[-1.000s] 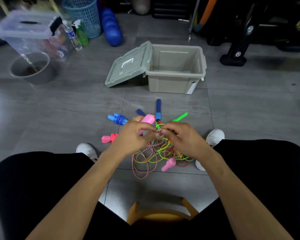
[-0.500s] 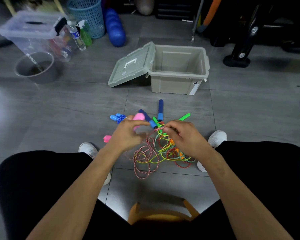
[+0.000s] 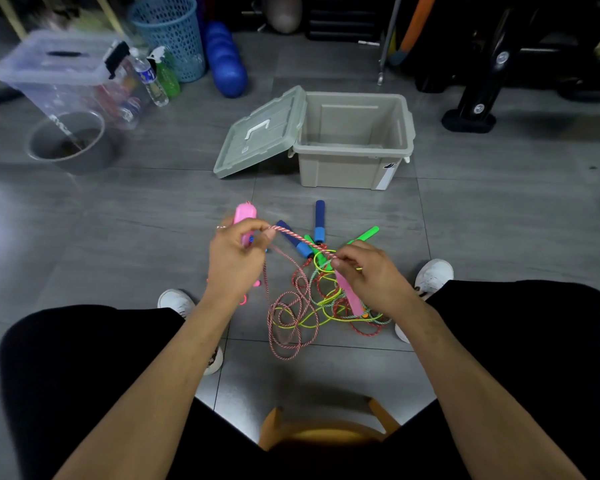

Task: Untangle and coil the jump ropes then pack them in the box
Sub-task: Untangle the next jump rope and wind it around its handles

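Red-and-white twisted rope (image 3: 302,240) stretches taut between two hands. Left hand (image 3: 236,258) grips one pink handle (image 3: 245,216) and pinches the rope; right hand (image 3: 368,275) pinches the rope's other end beside a second pink handle (image 3: 349,294). Below the fingers lies one tangle of ropes (image 3: 312,306). Beyond them: two blue handles (image 3: 319,220), two green handles (image 3: 364,235), one open beige box (image 3: 354,168).

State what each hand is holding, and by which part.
The left hand grips a pink handle and pinches the red-and-white rope near it. The right hand pinches the same rope farther along.
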Demonstrator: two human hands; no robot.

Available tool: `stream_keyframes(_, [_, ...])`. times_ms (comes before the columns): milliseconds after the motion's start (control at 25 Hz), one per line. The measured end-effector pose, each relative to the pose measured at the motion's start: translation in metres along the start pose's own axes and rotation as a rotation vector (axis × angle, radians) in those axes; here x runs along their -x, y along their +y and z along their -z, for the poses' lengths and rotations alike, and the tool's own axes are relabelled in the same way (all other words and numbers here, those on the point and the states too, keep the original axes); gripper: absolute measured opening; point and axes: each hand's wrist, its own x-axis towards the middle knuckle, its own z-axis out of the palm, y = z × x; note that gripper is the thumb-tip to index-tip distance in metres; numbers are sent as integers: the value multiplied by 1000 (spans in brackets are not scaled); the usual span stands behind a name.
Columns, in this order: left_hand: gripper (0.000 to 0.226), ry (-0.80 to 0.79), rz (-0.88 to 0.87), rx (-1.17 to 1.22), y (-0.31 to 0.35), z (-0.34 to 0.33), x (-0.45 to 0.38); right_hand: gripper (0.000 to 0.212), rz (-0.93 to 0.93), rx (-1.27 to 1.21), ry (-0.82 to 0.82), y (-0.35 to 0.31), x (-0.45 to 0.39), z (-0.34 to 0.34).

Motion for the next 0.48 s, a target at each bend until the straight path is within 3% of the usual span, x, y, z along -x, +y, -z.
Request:
stream_keyframes(80, [25, -59, 73, -86, -6, 0, 0, 18, -55, -55, 36, -2, -1, 1])
stream_keyframes(160, [71, -187, 93, -249, -11, -2, 2, 20, -198, -205, 82, -4, -2, 3])
stream_keyframes(240, [87, -246, 83, -289, -11, -13, 11, 19, -366, -462, 94, -7, -3, 2])
stream_keyframes(360, [49, -261, 74, -81, -9, -31, 26, 17, -544, -823, 128, -12, -3, -6])
stream_keyframes(480, [29, -356, -30, -128, -4, -37, 32, 18, -570, -1003, 232, -17, -6, -12])
